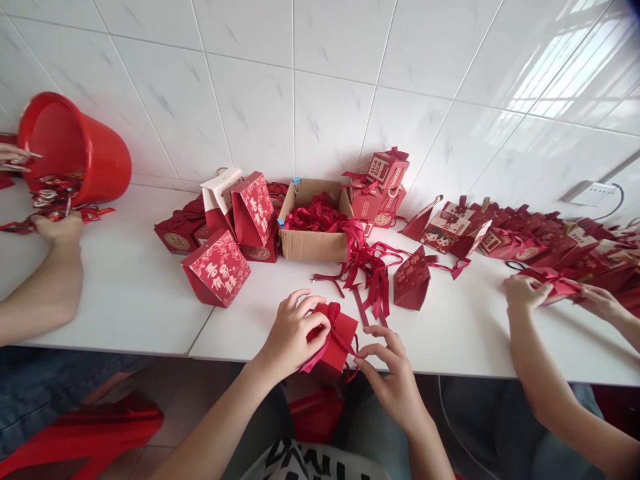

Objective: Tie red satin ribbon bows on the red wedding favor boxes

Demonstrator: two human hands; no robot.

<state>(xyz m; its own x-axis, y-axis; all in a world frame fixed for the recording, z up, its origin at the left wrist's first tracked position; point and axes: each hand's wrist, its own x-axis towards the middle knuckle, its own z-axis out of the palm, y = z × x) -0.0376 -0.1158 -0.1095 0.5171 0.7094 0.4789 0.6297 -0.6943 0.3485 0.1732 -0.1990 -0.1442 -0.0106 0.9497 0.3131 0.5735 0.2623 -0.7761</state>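
A small red gift box (345, 330) sits at the table's front edge, with a dark red ribbon (334, 327) looped over its top. My left hand (295, 330) is at the box's left side, thumb and forefinger closed on the ribbon's loop. On the right, my right hand (393, 373) pinches a ribbon end between thumb and forefinger, its other fingers raised. Just behind lies a tangle of loose red ribbons (373, 267), spilling from an open cardboard box (314, 245). A patterned red box (412, 280) stands to the right of the tangle.
Several red boxes (216, 268) stand at left, more (383, 190) are stacked by the wall, and many (550, 233) line the right. A red bucket (107, 157) lies tipped with wrapped sweets near one person's hand (63, 227). Another person's hands (527, 293) hold a red box at right.
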